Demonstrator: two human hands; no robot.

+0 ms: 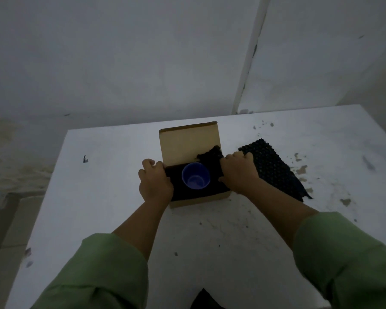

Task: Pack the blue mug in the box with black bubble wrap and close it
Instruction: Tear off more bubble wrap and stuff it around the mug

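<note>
while the blue mug [196, 178] is sitting upright, mouth up, inside the cardboard box [200, 200], the person is working both hands at the box's two sides. box is standing near the middle of the white table [112, 197], a little toward its far edge, lid flap [188, 143] standing open at the back. dark lining is surrounding the mug; too dim to make out its texture.

left hand [155, 182] is curling over the box's left wall, fingers bent and closed on the rim, seemingly steadying it. right hand [239, 172] is lying over the right wall, fingers curled onto the near corner of the black bubble wrap sheet [274, 170], which is lying flat on the table just beside the box, running toward the right edge. whether it is truly pinching the sheet or only pressing on it, cannot tell.

judgement: step in hand is bringing that sheet over the mug. doing it well likely means keeping the left hand bracing the box, drawing the wrap across low, and covering the mug's open mouth before lowering the flap.
</note>
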